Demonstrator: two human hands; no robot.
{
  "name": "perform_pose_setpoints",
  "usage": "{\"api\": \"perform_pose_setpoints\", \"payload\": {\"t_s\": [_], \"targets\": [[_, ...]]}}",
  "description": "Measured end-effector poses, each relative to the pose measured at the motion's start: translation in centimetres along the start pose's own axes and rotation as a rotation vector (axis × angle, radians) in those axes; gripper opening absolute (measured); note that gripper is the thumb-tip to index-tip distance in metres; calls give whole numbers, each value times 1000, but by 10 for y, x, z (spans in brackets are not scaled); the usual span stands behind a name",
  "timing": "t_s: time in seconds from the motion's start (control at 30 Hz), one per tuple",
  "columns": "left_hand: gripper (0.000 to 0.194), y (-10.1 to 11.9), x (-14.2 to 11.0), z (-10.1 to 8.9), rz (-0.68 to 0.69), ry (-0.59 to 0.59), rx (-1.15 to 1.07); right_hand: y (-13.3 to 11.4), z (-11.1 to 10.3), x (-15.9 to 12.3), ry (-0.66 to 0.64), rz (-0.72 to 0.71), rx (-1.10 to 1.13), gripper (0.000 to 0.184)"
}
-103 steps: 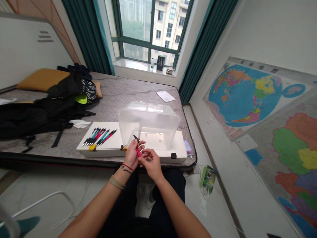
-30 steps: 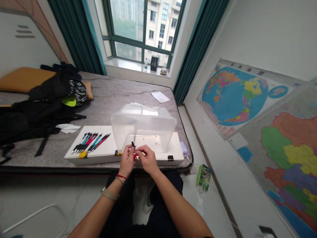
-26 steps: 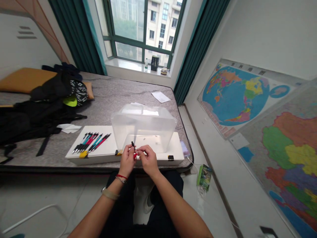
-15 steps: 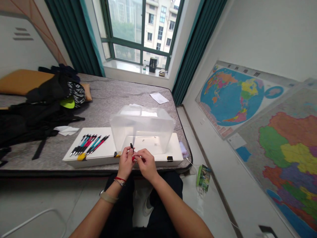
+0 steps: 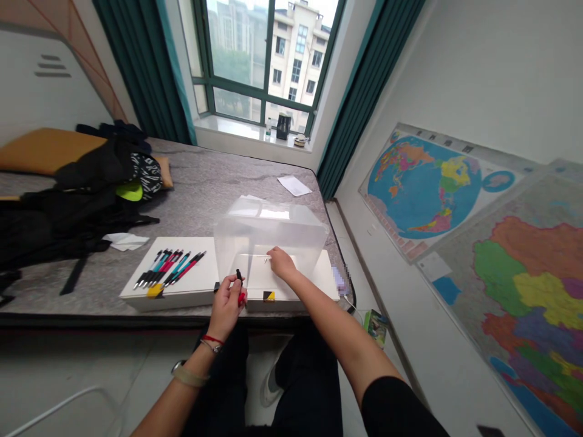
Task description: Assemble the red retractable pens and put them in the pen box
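Observation:
My left hand point(image 5: 228, 297) is closed around pieces of a pen: a black part point(image 5: 239, 276) pokes up past the fingertips, and a red part point(image 5: 241, 298) shows at the thumb side. Inside the mouth of a clear plastic box point(image 5: 291, 233) lying on its side, my right hand point(image 5: 281, 264) has its fingertips pinched near the surface. A thin, pale rod point(image 5: 252, 255) runs up to those fingertips; whether they grip it I cannot tell. Just below them lies a tiny metal piece point(image 5: 265, 260). Several assembled pens point(image 5: 168, 267), black, teal and red, lie in a row on the left.
White flat boxes point(image 5: 191, 291) carry the pens and the clear box at the edge of a grey mattress point(image 5: 204, 176). Dark clothing and a bag point(image 5: 95, 176) lie at the left. A sheet of paper point(image 5: 294, 186) lies farther back. A green box point(image 5: 375, 326) stands on the floor.
My right hand has let go of the pen parts and moved forward and right into the clear box. The left hand keeps the parts and has shifted slightly left and down.

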State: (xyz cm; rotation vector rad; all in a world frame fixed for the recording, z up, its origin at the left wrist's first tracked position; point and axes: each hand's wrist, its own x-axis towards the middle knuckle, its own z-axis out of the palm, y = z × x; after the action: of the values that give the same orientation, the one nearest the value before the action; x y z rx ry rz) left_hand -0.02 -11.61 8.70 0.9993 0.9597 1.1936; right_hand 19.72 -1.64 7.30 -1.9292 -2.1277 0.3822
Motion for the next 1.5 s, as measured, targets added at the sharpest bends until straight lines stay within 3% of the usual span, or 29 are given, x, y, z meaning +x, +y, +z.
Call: {"api": "perform_pose_setpoints", "payload": {"t_s": [0.17, 0.37, 0.7, 0.87, 1.07, 1.17, 1.37, 1.5], "targets": [[32, 1, -6, -8, 23, 14, 45, -3, 7, 24, -198, -46, -350, 30], [34, -5, -4, -7, 14, 25, 70, -1, 5, 32, -263, -100, -375, 29], [33, -9, -3, 0, 4, -12, 87, 22, -10, 27, -173, -36, -301, 29], [32, -10, -3, 2, -2, -43, 106, 28, -32, 35, -165, -16, -284, 27], [33, -12, -1, 1, -33, -27, 39, 33, -63, 29, -139, 199, -379, 27], [34, -15, -1, 4, -46, -27, 32, 33, -59, 22, -168, 235, -403, 30], [32, -18, -3, 12, -37, -88, 19, 29, -30, 14, -235, 160, -446, 33], [32, -16, -2, 11, -23, -95, 19, 30, -26, 14, -249, 123, -453, 32]]}}
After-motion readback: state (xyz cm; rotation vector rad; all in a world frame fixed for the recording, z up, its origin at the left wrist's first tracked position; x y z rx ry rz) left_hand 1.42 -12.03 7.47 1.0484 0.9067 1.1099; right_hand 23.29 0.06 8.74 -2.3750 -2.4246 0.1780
